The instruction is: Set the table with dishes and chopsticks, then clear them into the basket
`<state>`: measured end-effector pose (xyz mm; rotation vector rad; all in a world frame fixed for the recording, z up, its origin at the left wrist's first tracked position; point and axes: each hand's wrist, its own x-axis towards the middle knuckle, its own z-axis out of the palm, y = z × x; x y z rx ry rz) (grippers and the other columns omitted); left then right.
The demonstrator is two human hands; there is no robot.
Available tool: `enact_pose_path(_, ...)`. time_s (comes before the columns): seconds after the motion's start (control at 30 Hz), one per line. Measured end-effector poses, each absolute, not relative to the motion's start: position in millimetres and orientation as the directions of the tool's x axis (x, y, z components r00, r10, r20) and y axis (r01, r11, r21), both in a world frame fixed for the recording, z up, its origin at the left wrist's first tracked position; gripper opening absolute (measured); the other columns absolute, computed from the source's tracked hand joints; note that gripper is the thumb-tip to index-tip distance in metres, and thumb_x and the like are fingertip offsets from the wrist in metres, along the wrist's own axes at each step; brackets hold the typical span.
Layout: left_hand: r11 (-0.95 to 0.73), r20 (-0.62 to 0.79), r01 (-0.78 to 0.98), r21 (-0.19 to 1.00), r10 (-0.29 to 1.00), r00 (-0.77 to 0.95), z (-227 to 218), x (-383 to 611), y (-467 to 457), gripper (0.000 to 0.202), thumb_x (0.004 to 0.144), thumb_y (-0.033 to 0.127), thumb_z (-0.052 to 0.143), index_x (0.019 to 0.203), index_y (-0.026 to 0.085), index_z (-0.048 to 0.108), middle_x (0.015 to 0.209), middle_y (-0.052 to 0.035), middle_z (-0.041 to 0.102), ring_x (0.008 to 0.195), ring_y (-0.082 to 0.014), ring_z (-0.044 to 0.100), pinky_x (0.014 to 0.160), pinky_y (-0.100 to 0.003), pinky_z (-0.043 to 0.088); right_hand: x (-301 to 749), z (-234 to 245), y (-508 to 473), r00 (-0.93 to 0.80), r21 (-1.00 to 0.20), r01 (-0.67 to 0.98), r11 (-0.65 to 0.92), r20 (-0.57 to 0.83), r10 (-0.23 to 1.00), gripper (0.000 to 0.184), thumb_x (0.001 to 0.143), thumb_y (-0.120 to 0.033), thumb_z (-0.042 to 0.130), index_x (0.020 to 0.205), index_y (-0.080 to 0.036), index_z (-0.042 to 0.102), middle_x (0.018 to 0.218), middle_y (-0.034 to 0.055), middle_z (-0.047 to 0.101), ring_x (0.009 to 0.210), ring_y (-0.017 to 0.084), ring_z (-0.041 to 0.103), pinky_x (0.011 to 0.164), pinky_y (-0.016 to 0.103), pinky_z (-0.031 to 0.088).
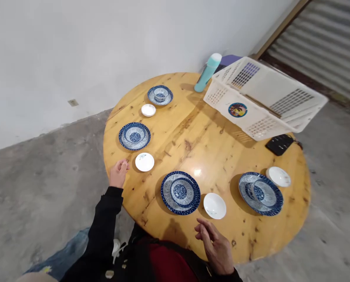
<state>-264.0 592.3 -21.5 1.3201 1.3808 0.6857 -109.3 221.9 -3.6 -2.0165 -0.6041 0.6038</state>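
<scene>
My left hand (pixel 118 173) is at the left edge of the table, fingers loosely bent and holding nothing visible. Just to its right lies a small white dish (pixel 145 162). Above that dish, a glass bowl (pixel 134 134) rests on a blue-patterned plate (pixel 121 141). Low over the front edge, my right hand (pixel 216 248) has its fingers loosely stretched, with no object in it. A white bowl (pixel 215 206) stands right above its fingertips. To that bowl's left sits another blue-patterned plate (pixel 166 199) with a matching bowl (pixel 181 192) on it.
At the back are another plate setting (pixel 168 100) and a white dish (pixel 148 110). On the right are a plate (pixel 271 211) with a clear bowl and a white dish (pixel 279 176). A turquoise bottle (pixel 206 74), white basket (pixel 222 96) and black phone-like object (pixel 277 145) stand farther back.
</scene>
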Motion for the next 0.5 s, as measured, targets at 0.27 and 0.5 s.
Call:
enact_pose_path(0.27,0.217,-0.294,0.405,0.888,0.945,0.139,-11,-257,586,0.037,0.080,0.046,0.058,0.097,0.014,0.065,0.092,-0.0087,0.073,0.070,-0.0144,0.068,0.061,-0.023,0.049,-92,-14,211,0.771,-0.859,0.163,-0.485,-0.196,0.607,0.052,0.095,-0.063,0.050,0.105,-0.016,0.071,0.078,0.0078,0.074,0.060,0.019,0.073,0.060,0.030,0.062)
enact_pose_path(0.5,0.072,-0.217,0.509,0.858,0.949,0.231,23,-242,605,0.034,0.080,0.047,0.058,0.093,0.016,0.065,0.092,-0.0090,0.074,0.074,-0.0178,0.071,0.059,-0.023,0.050,-73,-17,213,0.792,-0.885,0.188,-0.425,-0.119,0.598,0.050,0.093,-0.061,0.051,0.104,-0.015,0.070,0.075,0.0069,0.074,0.056,0.018,0.072,0.057,0.028,0.060)
